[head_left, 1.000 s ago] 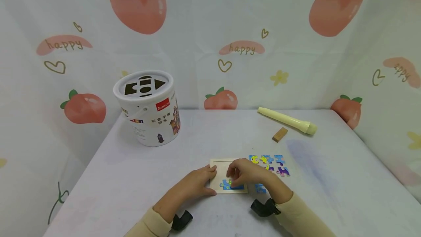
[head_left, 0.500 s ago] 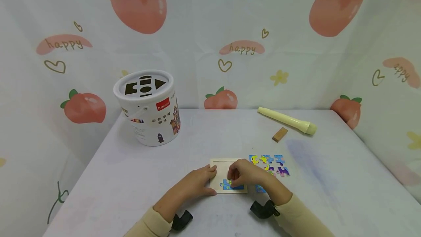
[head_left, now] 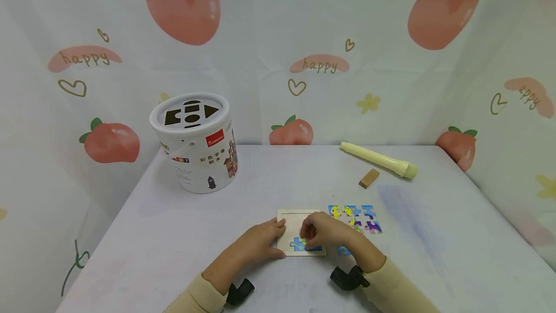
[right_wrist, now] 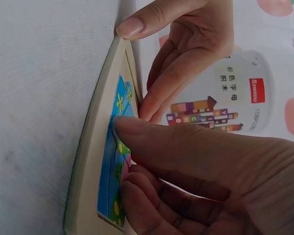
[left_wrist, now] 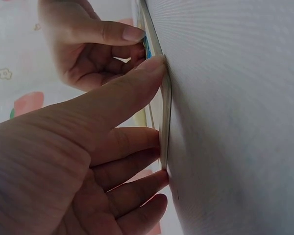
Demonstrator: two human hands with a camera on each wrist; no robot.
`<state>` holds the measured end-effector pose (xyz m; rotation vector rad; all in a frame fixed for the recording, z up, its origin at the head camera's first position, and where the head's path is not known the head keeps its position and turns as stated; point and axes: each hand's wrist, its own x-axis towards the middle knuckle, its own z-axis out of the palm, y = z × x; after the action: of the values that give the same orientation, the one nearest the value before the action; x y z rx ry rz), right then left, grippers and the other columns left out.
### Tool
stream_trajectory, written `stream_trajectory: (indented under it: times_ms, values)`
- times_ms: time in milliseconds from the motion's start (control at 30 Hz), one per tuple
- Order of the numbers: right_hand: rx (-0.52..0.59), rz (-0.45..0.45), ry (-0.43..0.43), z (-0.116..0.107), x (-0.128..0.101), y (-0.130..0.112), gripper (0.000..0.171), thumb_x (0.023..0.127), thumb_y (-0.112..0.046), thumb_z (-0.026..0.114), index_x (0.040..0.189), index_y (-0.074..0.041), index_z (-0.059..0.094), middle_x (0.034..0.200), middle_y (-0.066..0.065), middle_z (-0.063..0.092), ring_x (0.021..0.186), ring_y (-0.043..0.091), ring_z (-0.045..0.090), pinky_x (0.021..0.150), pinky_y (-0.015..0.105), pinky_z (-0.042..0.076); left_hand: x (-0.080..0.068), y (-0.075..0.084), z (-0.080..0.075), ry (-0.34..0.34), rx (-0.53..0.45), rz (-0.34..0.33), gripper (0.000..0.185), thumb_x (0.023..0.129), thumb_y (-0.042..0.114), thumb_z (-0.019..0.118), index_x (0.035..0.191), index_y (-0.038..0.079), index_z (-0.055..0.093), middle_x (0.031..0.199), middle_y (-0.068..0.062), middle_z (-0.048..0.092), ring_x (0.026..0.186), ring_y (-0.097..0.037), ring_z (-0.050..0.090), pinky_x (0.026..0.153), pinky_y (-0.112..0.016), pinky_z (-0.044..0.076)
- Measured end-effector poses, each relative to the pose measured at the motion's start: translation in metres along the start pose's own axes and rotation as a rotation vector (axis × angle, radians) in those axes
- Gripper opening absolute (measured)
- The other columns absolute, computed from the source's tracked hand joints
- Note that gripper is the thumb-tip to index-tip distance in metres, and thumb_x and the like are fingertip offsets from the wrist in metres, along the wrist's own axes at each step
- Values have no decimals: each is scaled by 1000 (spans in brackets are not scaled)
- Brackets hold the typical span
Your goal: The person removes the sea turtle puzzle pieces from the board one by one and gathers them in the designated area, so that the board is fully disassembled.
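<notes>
A shallow wooden puzzle tray [head_left: 293, 221] lies on the table before me, with joined blue jigsaw pieces [head_left: 298, 244] along its near side. My left hand [head_left: 260, 241] rests at the tray's left edge; in the left wrist view its thumb and fairly straight fingers touch the rim [left_wrist: 165, 117]. My right hand [head_left: 327, 231] is over the tray's near right part. In the right wrist view its thumb and curled fingers pinch a puzzle piece [right_wrist: 121, 152] with blue, green and pink on it, low against the others. The fingers hide part of that piece.
Several loose puzzle pieces [head_left: 369, 226] lie right of the tray, partly behind my right hand. Farther back are a small wooden block [head_left: 369, 178] and a pale yellow microphone-shaped toy [head_left: 380, 159]. A white bucket [head_left: 200, 158] with shape cutouts in its lid stands back left.
My right hand shifts very slightly over the tray, its fingers staying on the puzzle piece. The left hand and the tray keep their places.
</notes>
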<state>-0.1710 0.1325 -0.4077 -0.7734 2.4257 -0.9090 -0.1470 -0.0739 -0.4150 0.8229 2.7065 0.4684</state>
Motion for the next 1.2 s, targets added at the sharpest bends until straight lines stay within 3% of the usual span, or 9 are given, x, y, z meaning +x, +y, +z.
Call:
stream_trajectory:
  times_ms: [667, 1200]
  values:
    - [74, -38, -4, 1, -3, 7, 10, 80, -3, 66, 84, -9, 59, 77, -4, 58, 69, 8, 52, 62, 18, 47, -1, 1, 1, 2, -17, 2, 66, 75, 35, 72, 130, 4, 51, 141, -8, 43, 132, -27, 36, 104, -43, 36]
    - [235, 12, 92, -9, -23, 29, 9, 84, -12, 65, 89, -5, 63, 78, 1, 61, 68, 10, 55, 60, 21, 49, -3, -1, 0, 18, 11, 44, 63, 76, 33, 72, 129, 3, 52, 140, -10, 44, 132, -28, 37, 103, -43, 37]
